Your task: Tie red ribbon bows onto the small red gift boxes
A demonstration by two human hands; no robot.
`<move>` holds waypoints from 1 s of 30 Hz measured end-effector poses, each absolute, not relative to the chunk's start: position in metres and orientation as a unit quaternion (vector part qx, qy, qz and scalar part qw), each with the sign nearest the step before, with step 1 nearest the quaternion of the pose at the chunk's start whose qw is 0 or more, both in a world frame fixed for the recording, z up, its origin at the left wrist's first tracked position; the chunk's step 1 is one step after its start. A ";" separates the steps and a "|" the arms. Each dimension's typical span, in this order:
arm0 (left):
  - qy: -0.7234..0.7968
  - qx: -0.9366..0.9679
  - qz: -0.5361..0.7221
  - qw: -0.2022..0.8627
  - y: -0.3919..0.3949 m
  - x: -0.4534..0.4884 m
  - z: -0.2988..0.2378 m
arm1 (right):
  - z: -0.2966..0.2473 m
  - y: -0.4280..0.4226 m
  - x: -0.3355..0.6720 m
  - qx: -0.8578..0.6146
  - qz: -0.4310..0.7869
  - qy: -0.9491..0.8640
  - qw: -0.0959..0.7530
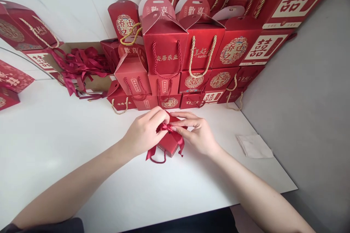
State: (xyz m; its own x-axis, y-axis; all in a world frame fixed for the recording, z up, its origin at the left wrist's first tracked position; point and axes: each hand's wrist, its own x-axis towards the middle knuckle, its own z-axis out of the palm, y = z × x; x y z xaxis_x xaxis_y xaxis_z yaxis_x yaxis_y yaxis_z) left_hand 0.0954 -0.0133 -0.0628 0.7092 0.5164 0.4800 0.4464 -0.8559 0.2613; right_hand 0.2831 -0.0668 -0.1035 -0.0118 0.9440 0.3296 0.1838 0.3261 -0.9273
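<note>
A small red gift box (170, 144) with a twisted cord handle rests on the white table in front of me. Dark red satin ribbon (167, 127) is tied in a bow on its top, and two tails hang down its sides. My left hand (149, 131) is closed on the left part of the bow, with the fingertips partly hidden behind the knuckles. From the right, my right hand (198, 131) pinches the ribbon near the knot between thumb and fingers. The other fingers stretch over the box top.
Stacked red gift boxes (165, 52) with cord handles stand along the back wall. At the back left, an open cardboard box (100, 83) holds tangled red ribbons (84, 63). A folded pale cloth (254, 146) lies near the table's right edge.
</note>
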 end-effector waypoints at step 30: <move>0.449 0.842 0.032 0.298 0.006 0.067 -0.016 | -0.091 -0.067 0.303 -0.509 0.393 -0.609 0.464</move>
State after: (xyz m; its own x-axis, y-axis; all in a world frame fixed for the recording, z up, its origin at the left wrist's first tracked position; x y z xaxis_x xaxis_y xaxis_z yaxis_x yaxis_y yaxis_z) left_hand 0.0670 0.0059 -0.0160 0.5953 0.7747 -0.2132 0.7363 -0.4196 0.5309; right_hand 0.3031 -0.0669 -0.0908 -0.0518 0.9850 0.1647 0.2551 0.1725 -0.9514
